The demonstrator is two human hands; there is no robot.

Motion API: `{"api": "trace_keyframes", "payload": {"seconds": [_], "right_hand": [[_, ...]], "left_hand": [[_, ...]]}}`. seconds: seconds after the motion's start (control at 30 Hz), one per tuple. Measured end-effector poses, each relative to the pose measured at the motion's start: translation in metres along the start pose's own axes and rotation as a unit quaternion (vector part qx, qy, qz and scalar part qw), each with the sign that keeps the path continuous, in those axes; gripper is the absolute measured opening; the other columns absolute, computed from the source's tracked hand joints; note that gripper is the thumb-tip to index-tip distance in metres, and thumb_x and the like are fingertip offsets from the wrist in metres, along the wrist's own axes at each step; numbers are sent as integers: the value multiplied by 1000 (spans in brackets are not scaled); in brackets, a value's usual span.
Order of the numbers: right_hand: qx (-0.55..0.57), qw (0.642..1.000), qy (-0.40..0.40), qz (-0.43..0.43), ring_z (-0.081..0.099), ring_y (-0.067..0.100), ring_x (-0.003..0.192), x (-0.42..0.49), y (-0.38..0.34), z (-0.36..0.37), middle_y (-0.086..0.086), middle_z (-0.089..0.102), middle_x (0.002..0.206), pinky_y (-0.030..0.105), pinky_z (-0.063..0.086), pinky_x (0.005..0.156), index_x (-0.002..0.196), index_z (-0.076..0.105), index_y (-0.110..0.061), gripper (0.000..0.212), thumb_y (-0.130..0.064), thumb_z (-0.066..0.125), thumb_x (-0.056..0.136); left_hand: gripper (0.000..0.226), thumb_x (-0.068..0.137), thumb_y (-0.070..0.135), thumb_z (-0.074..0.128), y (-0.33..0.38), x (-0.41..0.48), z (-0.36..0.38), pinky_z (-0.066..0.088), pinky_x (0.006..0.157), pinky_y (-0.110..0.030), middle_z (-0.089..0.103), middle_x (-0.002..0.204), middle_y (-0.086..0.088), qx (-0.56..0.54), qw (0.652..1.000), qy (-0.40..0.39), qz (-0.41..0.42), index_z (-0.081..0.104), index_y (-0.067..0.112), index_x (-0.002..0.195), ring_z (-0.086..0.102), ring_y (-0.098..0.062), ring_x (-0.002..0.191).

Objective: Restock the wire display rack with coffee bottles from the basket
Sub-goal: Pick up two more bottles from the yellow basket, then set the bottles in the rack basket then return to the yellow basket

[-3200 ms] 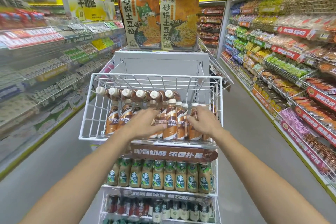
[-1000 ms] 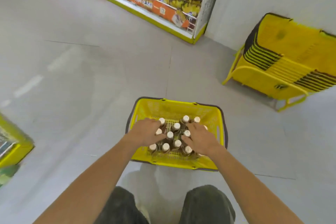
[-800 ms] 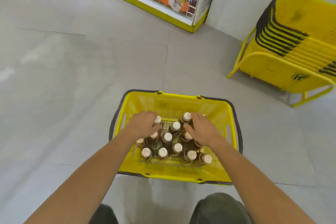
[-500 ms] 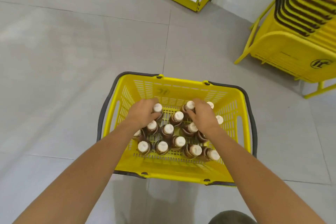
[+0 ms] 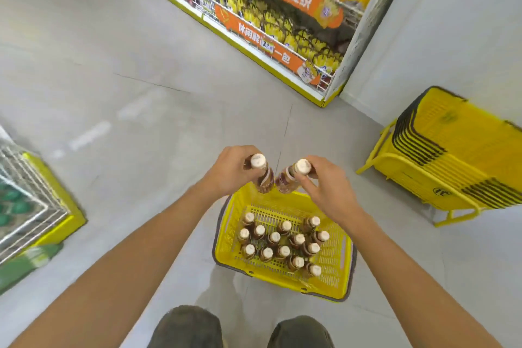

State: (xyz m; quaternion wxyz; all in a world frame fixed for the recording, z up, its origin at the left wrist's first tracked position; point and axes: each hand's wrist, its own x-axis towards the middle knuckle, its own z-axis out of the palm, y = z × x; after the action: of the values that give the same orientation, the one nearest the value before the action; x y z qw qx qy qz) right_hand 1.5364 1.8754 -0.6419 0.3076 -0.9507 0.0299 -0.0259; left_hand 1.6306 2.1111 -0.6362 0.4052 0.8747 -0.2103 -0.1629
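The yellow plastic basket point(image 5: 230, 215) is sitting on the grey floor point(image 5: 127, 79), just ahead of the person's knees point(image 5: 186, 328). A nested stack of matching yellow baskets point(image 5: 452, 155) is leaning on a frame off to the right by the white wall. A snack shelf point(image 5: 268, 8) with orange banners is running along the far side of the floor, and a wire rack point(image 5: 25, 200) on a yellow base is poking in at the left.

Both bare arms are reaching forward. The left hand point(image 5: 228, 171) is gripping one coffee bottle point(image 5: 264, 178) round the neck, fingers curled just under the cap. The right hand point(image 5: 327, 186) is pinching a second bottle point(image 5: 289, 179) the same way. Both are hanging over the basket's far rim, bottoms tilting toward each other, nearly touching.

The remaining bottles point(image 5: 282, 243), brown with pale round caps, are standing clustered on the basket's mesh bottom.
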Motion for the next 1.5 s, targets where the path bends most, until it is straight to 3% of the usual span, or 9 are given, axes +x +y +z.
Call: {"api": "trace_keyframes", "payload": {"seconds": [0.27, 0.47, 0.67, 0.9, 1.03, 1.1, 1.2, 1.3, 1.5], "right_hand": [[83, 983, -22, -165, 71, 13, 103, 28, -272, -265, -2, 72, 114, 34, 59, 94, 121, 69, -14, 26, -22, 73, 98], [242, 948, -49, -202, 72, 10, 110, 23, -419, -335, 1, 74, 116, 19, 54, 97, 122, 68, -11, 25, -11, 73, 97], [316, 912, -101, -242, 74, 14, 100, 8, -527, -321, 1, 76, 106, 30, 58, 91, 118, 71, -11, 21, -9, 72, 97], [329, 866, -187, -327, 76, 11, 94, -27, -681, -260, 2, 79, 102, 17, 56, 80, 115, 74, -16, 19, -16, 74, 96], [347, 824, -234, -382, 70, -6, 83, -55, -776, -211, -14, 79, 93, 9, 52, 76, 107, 74, -23, 21, -5, 74, 95], [357, 804, -256, -401, 71, 1, 86, -69, -824, -184, -11, 79, 97, 16, 57, 78, 105, 75, -27, 24, -5, 73, 96], [382, 773, -289, -416, 73, 18, 99, -84, -889, -142, 9, 78, 109, 25, 62, 79, 118, 74, -13, 20, -7, 70, 99], [413, 748, -312, -416, 75, 21, 107, -96, -948, -110, 6, 78, 115, 35, 64, 84, 122, 73, -13, 23, -14, 70, 100], [368, 748, -323, -448, 74, 12, 107, -94, -1052, -62, -5, 79, 114, 25, 60, 85, 114, 75, -31, 16, -32, 69, 99]], "left_hand": [[18, 83, 4, 77, 254, -109, -277, 61, 90, -37, 76, 96, -3, -45, 994, 96, 24, 74, 11, 99, 73, -21, 94], [16, 82, 9, 77, 345, -197, -372, 58, 82, -18, 78, 90, 3, -117, 960, 255, 11, 75, 18, 95, 73, -2, 83], [14, 83, 12, 81, 350, -292, -423, 61, 82, -33, 80, 93, -9, -177, 913, 366, -24, 76, 17, 95, 75, -14, 87], [26, 82, 13, 79, 320, -422, -500, 55, 97, -60, 75, 102, -28, -189, 863, 460, -89, 71, -2, 102, 71, -43, 104], [15, 86, 8, 78, 286, -507, -555, 59, 93, -48, 80, 98, -12, -176, 848, 488, -107, 76, 8, 101, 75, -21, 91], [15, 86, 6, 77, 267, -547, -584, 60, 89, -39, 80, 99, -10, -167, 847, 494, -107, 76, 9, 101, 74, -17, 90], [18, 86, 2, 76, 240, -605, -628, 59, 84, -30, 81, 99, -9, -146, 845, 504, -104, 75, 7, 104, 74, -12, 89], [20, 87, 1, 75, 214, -652, -670, 59, 79, -22, 82, 99, -5, -141, 843, 509, -97, 76, 8, 106, 77, -11, 93], [21, 83, 12, 79, 154, -702, -754, 60, 85, -31, 81, 102, 0, -137, 833, 528, -94, 78, 19, 104, 77, -18, 99]]}}
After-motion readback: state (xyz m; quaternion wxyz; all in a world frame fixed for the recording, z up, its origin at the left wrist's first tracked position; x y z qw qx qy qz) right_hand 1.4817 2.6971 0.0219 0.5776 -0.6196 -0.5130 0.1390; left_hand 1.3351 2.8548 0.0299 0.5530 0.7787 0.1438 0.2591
